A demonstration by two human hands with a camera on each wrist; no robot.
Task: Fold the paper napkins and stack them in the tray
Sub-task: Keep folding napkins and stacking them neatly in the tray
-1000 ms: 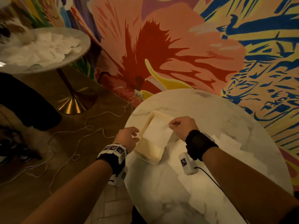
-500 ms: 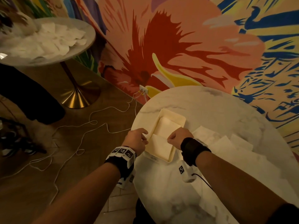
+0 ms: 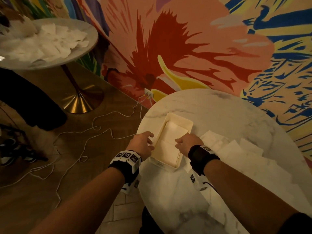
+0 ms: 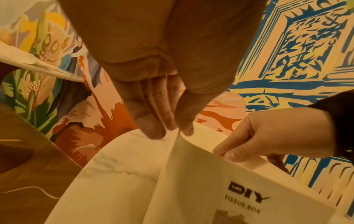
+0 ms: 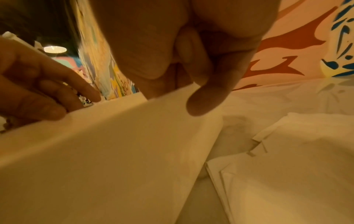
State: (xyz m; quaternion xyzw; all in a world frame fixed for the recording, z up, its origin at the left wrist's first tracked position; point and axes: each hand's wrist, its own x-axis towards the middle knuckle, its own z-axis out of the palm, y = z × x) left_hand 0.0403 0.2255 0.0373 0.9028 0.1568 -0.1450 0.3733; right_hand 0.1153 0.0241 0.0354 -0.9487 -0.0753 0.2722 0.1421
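Note:
A cream tray (image 3: 179,116), a box labelled "tissue box" (image 4: 239,195), stands near the left edge of the round marble table (image 3: 219,115). Two folded white napkins lie inside it, one at the far end (image 3: 175,130) and one nearer me (image 3: 166,150). My left hand (image 3: 149,141) has its fingers nearly straight, tips touching the tray's left rim (image 4: 172,130). My right hand (image 3: 179,143) is at the right rim, thumb (image 5: 203,103) on the outer wall (image 5: 114,151) and fingers curled over the edge. Those fingertips are hidden.
Several unfolded napkins (image 3: 236,149) lie spread on the table right of the tray (image 5: 296,151). A second round table (image 3: 81,53) at the far left carries a napkin heap (image 3: 42,41). White cables (image 3: 101,129) trail over the wooden floor. A painted wall stands behind.
My right hand lowered the folded napkin from above the tray into its near end, where it now lies flat. The left hand stayed beside the tray's left rim.

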